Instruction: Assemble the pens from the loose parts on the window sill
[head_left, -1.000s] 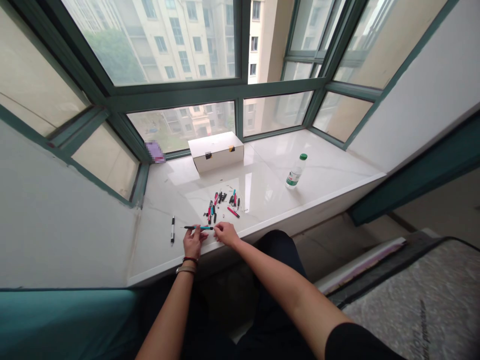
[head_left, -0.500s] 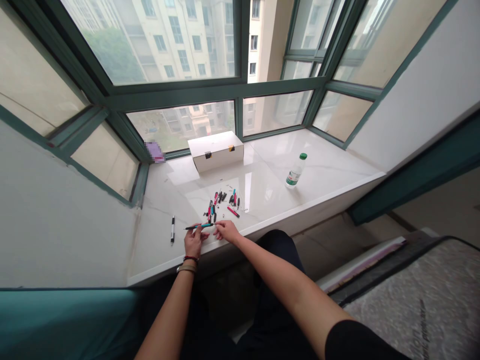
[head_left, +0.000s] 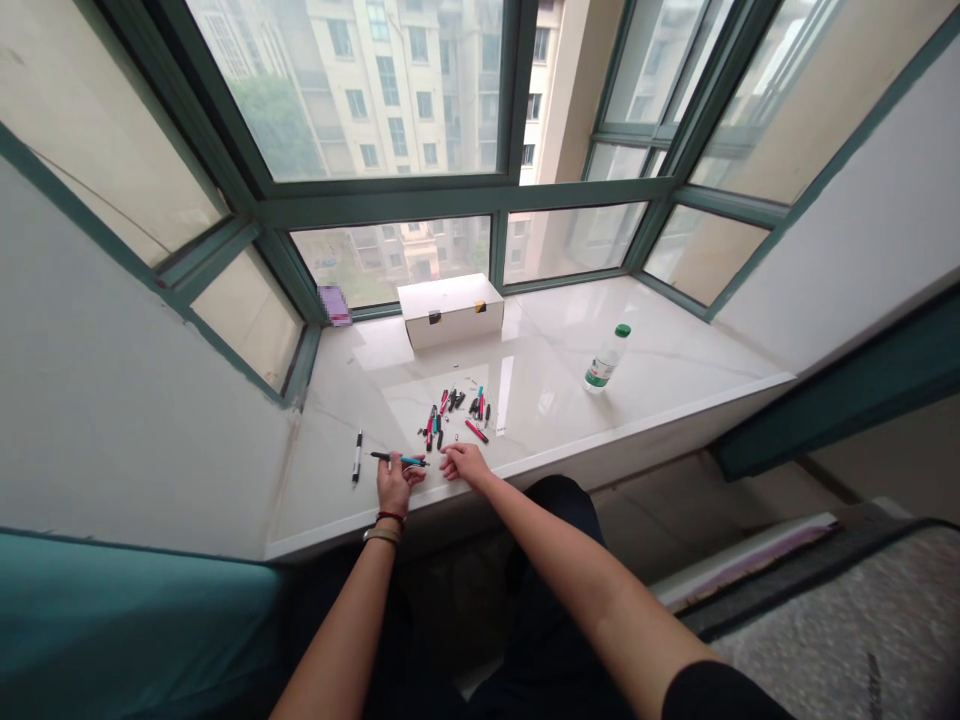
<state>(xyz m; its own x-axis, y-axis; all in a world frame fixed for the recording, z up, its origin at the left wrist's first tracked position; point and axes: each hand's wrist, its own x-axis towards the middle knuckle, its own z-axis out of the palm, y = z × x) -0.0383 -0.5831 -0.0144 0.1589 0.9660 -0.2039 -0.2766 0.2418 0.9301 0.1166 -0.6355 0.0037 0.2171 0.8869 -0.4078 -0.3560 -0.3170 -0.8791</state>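
Note:
My left hand rests near the front edge of the white marble windowsill and grips a teal and black pen that lies almost level, tip pointing left. My right hand sits just right of it, fingers curled in a pinch beside the pen's right end; what it pinches is too small to name. A scatter of several pen parts in red, teal and black lies just beyond both hands. A black and white pen lies alone to the left of my left hand.
A closed white box stands at the back by the window. A plastic bottle with a green cap stands to the right. A small purple object sits at the back left corner. A mattress lies on the floor at right.
The camera has tilted, so everything sits lower and further right in view. My right hand has come slightly off the pen's end; my left hand keeps hold of the pen.

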